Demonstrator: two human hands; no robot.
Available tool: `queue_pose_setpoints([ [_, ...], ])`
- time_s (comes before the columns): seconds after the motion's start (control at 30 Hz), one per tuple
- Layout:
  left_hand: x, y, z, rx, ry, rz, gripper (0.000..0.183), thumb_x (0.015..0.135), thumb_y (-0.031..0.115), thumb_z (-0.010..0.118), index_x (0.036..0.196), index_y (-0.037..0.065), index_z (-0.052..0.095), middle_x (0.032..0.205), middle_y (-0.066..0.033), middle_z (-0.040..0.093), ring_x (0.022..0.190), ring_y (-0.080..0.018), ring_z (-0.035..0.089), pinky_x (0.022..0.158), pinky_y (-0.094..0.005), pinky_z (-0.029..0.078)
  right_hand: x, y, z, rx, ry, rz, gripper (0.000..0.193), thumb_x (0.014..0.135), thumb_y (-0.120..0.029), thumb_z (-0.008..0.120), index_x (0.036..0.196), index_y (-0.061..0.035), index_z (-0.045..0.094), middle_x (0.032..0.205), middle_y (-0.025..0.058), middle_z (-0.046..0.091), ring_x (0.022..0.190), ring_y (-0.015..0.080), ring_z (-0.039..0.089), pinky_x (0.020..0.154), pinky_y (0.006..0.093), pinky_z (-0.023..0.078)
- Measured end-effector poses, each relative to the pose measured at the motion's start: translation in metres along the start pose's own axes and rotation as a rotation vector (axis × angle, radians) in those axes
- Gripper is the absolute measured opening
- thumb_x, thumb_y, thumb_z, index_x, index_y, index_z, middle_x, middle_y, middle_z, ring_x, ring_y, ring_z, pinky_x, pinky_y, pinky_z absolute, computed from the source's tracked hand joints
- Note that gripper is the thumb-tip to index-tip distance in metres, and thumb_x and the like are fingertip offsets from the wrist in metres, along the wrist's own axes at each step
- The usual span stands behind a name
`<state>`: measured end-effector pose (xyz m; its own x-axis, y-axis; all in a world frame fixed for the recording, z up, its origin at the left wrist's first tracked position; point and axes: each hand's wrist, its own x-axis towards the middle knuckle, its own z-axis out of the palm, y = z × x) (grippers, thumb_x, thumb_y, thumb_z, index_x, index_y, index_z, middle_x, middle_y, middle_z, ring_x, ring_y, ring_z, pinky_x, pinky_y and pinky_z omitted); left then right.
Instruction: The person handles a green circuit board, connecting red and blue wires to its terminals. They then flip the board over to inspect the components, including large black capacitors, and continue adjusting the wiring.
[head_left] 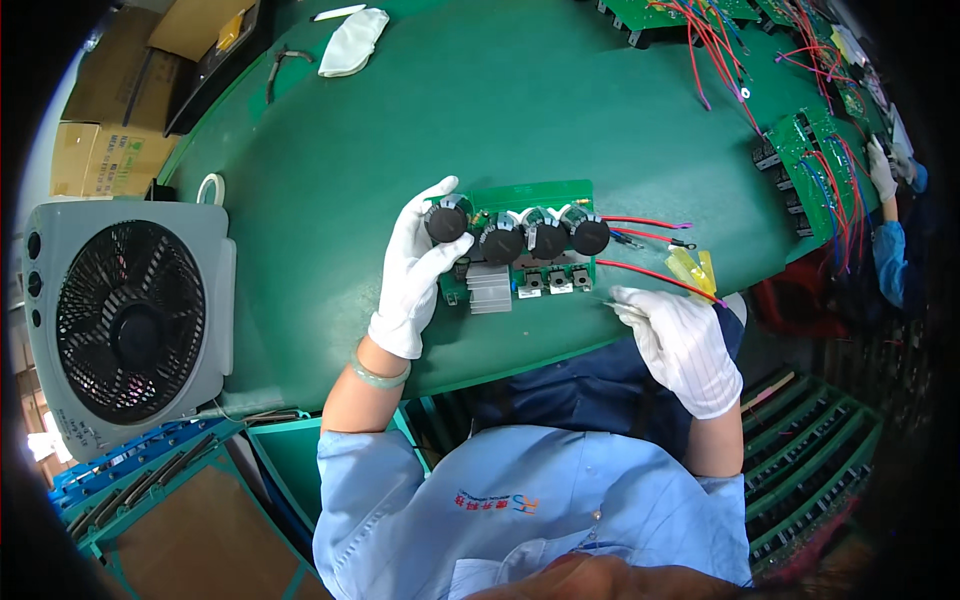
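Note:
A green circuit board (540, 192) stands on the green mat in front of me. Several black round capacitors (546, 238) line its middle, with a finned grey heat sink (489, 288) below them at the left. My left hand (412, 275), in a white glove, grips the leftmost capacitor (447, 222) between thumb and fingers. Red wires (640, 222) and a few dark ones run out from the board's right side. Just off its lower right corner is my gloved right hand (680, 340), thumb and fingertips pinched together. What they hold, if anything, is too small to make out.
A grey box fan (140, 315) stands at the left, by cardboard boxes (110, 160). A white cloth (354, 43) and cutting pliers (288, 70) lie at the back. More wired boards (815, 180) occupy the right, where a co-worker's gloved hand (882, 170) shows. Yellow tape (690, 268) is near the wires.

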<state>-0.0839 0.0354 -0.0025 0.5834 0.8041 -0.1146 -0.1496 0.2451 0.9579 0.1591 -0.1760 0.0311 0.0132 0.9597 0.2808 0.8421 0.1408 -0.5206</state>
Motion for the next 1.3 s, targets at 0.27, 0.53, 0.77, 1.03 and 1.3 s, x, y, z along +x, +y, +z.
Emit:
queue_pose_setpoints([
  [0.27, 0.006, 0.003, 0.004, 0.045, 0.027, -0.022, 0.063, 0.089, 0.003, 0.07, 0.145, -0.002, 0.042, 0.144, -0.0126, 0.046, 0.126, -0.0195, 0.052, 0.109, -0.0374, 0.045, 0.047, -0.011, 0.008, 0.146, 0.242, 0.259, 0.098, 0.063, -0.028, 0.093, 0.147, -0.0059, 0.049, 0.143, 0.0182, 0.053, 0.112, 0.0291, 0.063, 0.086, 0.0377, 0.057],
  [0.53, 0.006, -0.002, -0.001, 0.053, 0.035, -0.064, 0.064, 0.089, 0.014, 0.073, 0.143, -0.006, 0.045, 0.127, -0.0103, 0.055, 0.114, -0.0158, 0.054, 0.105, -0.0328, 0.042, 0.09, -0.015, 0.048, -0.042, 0.147, 0.07, 0.104, 0.053, -0.034, 0.092, 0.147, -0.015, 0.051, 0.133, 0.013, 0.058, 0.107, 0.0321, 0.067, 0.084, 0.0383, 0.058],
  [0.77, 0.007, -0.003, -0.004, 0.079, 0.008, -0.049, 0.052, 0.091, 0.007, 0.071, 0.134, -0.006, 0.046, 0.124, -0.0104, 0.057, 0.115, -0.0163, 0.055, 0.104, -0.033, 0.044, 0.094, -0.002, 0.057, -0.007, 0.204, 0.026, 0.079, 0.058, -0.03, 0.093, 0.13, -0.0109, 0.066, 0.12, 0.0141, 0.066, 0.108, 0.0315, 0.065, 0.089, 0.0384, 0.057],
  [1.03, 0.007, -0.001, -0.005, 0.041, 0.019, -0.071, 0.055, 0.09, 0.007, 0.072, 0.137, -0.007, 0.046, 0.123, -0.0097, 0.057, 0.116, -0.016, 0.055, 0.105, -0.0324, 0.043, 0.095, 0.006, 0.012, 0.466, -0.157, 0.243, 0.083, 0.07, -0.023, 0.088, 0.145, -0.0108, 0.054, 0.132, 0.0154, 0.063, 0.121, 0.0294, 0.061, 0.097, 0.0356, 0.05],
  [1.3, 0.006, 0.002, -0.003, 0.038, 0.033, -0.12, 0.058, 0.091, 0.008, 0.071, 0.14, -0.006, 0.044, 0.126, -0.0095, 0.056, 0.116, -0.016, 0.055, 0.105, -0.0327, 0.043, 0.089, 0.015, 0.024, 0.291, -0.086, 0.067, 0.092, 0.067, -0.013, 0.088, 0.151, -0.0129, 0.049, 0.136, 0.0132, 0.062, 0.12, 0.0271, 0.061, 0.091, 0.0339, 0.051],
])
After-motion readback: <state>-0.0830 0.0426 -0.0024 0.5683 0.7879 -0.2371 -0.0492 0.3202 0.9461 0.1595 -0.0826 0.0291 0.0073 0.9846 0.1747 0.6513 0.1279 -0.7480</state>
